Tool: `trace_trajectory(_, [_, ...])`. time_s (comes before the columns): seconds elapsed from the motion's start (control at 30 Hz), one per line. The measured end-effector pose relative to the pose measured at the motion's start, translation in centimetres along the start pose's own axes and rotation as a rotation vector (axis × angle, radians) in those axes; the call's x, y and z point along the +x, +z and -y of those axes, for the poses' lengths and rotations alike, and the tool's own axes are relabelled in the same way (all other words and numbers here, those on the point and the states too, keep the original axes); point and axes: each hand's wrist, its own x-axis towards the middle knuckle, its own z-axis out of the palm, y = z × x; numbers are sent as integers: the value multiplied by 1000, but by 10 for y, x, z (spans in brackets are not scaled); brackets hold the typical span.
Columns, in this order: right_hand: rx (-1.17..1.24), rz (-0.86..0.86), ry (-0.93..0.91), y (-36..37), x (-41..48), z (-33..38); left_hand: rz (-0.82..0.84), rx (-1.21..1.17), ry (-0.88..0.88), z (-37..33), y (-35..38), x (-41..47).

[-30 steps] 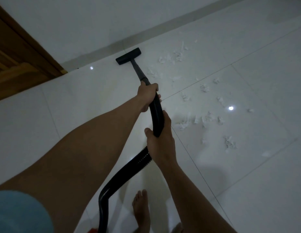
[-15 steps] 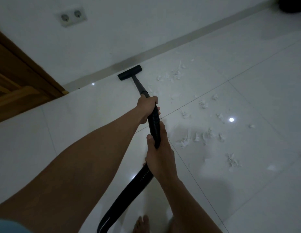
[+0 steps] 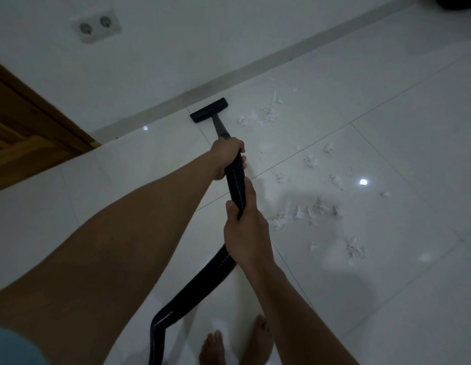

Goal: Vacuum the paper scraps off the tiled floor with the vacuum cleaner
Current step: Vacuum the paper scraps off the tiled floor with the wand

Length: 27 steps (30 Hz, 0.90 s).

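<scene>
Hose held two-handed, floor head out by the wall.

Nearest us, our bare feet stand on the tiled floor, and the black ribbed hose loops up from beside them. Our right hand curls round the hose, thumb laid along it; just beyond, our left hand wraps its upper end, where the rigid tube begins. Paper scraps lie scattered on the tiles to the right of both hands and the tube. Further on, the floor head sits flat on the floor just short of the skirting. Past it we see a double socket in the white wall and a wooden door at far left.
</scene>
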Motion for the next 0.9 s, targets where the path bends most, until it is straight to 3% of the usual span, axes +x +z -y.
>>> trace_trajectory(0.27, [-66, -30, -39, -23, 0, -10, -4, 183, 81, 15, 15, -3])
trace_trajectory(0.5, [196, -35, 12, -11, -17, -14, -43, 233, 99, 11, 22, 0])
trace_trajectory(0.9, [90, -58, 34, -6, -34, 3, -60, 226, 70, 7, 17, -12])
